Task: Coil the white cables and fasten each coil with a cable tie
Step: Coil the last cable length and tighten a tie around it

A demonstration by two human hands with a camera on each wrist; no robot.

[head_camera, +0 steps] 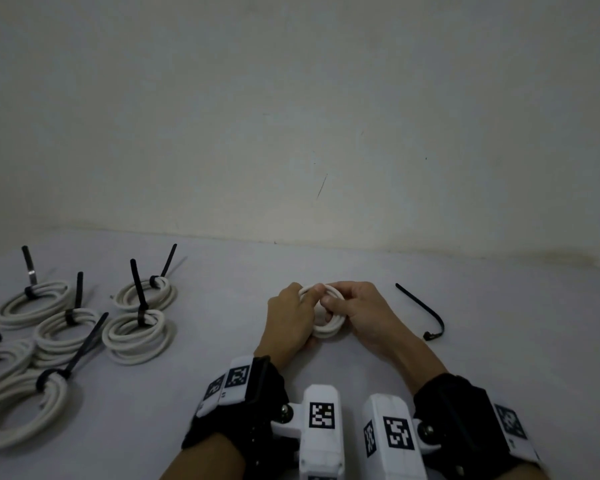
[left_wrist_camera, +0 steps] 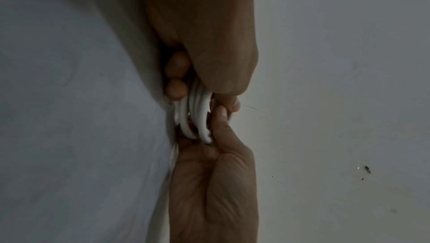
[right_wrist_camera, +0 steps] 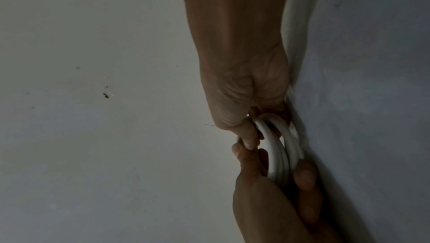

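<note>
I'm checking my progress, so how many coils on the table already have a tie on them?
6, all at the left: two at the back, two in the middle, one cut by the left edge, one nearest. More may lie out of view.

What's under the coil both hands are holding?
The coil rests on the pale table, gripped by the left hand and right hand. Nothing else shows beneath; the contact patch is covered by the fingers.
</note>
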